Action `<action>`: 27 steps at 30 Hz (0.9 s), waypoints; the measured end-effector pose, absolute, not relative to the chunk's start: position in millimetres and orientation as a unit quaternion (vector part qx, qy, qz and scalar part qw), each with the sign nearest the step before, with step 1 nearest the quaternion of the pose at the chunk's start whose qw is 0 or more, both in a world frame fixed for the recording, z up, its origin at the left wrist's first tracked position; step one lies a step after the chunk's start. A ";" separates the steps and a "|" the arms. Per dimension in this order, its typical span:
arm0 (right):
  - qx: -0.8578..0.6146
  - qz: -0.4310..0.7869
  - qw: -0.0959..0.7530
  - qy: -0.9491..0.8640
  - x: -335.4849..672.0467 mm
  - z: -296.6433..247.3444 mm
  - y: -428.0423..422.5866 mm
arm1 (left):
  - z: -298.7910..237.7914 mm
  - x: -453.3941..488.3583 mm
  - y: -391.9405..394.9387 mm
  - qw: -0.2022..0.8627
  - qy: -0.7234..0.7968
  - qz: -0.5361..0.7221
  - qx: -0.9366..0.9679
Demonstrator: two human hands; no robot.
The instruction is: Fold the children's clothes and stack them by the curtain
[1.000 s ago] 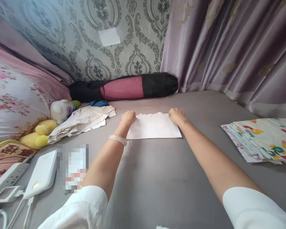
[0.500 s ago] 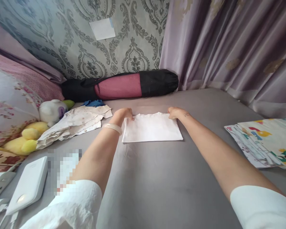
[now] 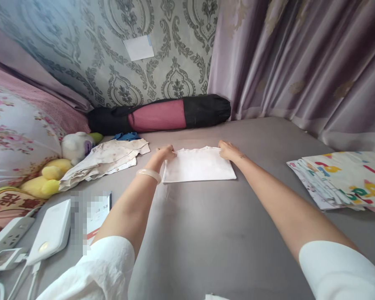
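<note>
White cloth point(image 3: 199, 167): laid folded on the grey bed point(image 3: 212, 233), between the two hands; its near edge is straight, its far edge slightly wavy.
Left hand point(image 3: 166, 153): fingers closed on the far left corner; a pale bracelet point(image 3: 149, 175) is worn at the wrist.
Right hand point(image 3: 227, 151): fingers closed on the far right corner.
Far edge: whether it is raised off the bed cannot be told.
Corner hold: all layers are best pinched together, so that none slips; the pull should be gentle and equal on both sides, so that the near edge is not skewed.
Wavy edge: best drawn straight between the hands, without the cloth being stretched.
Cloth count: one white cloth held; one patterned pile point(image 3: 346, 177) at the right, one pale pile point(image 3: 104, 160) and one blue cloth point(image 3: 127, 136) at the left; layers cannot be counted.
Toy count: two seen, a white toy point(image 3: 76, 148) and a yellow toy point(image 3: 50, 174).
Device count: one power bank point(image 3: 51, 229), one power strip point(image 3: 11, 233), one partly blurred phone point(image 3: 101, 211).
Far side: one long bag point(image 3: 162, 115) is laid by the wall.
</note>
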State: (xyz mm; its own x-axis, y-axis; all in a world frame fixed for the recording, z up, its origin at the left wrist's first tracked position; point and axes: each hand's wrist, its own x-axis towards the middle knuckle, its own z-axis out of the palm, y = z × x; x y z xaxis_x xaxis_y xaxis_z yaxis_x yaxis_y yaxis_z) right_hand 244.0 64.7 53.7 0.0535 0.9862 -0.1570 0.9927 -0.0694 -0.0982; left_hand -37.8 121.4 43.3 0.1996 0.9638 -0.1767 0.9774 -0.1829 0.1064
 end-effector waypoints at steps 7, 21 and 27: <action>0.707 -0.063 -0.026 0.704 254.2 64.5 48.8 | 55.1 -39.0 90.5 0.061 0.651 -0.004 0.756; 0.647 -0.153 -0.148 0.732 283.2 127.2 23.4 | 134.4 -83.2 55.6 0.281 0.515 0.172 0.791; 0.631 -0.142 -0.197 0.737 291.4 150.1 15.8 | 154.9 -80.5 46.0 0.269 0.518 0.224 0.781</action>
State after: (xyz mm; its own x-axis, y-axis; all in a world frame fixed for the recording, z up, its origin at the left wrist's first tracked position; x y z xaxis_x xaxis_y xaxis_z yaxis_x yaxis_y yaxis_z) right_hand 291.4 15.8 150.1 -0.1252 0.9858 0.1115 0.8742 0.1628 -0.4575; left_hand -80.5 46.0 154.9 0.3642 0.9286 0.0712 0.6882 -0.3198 0.6512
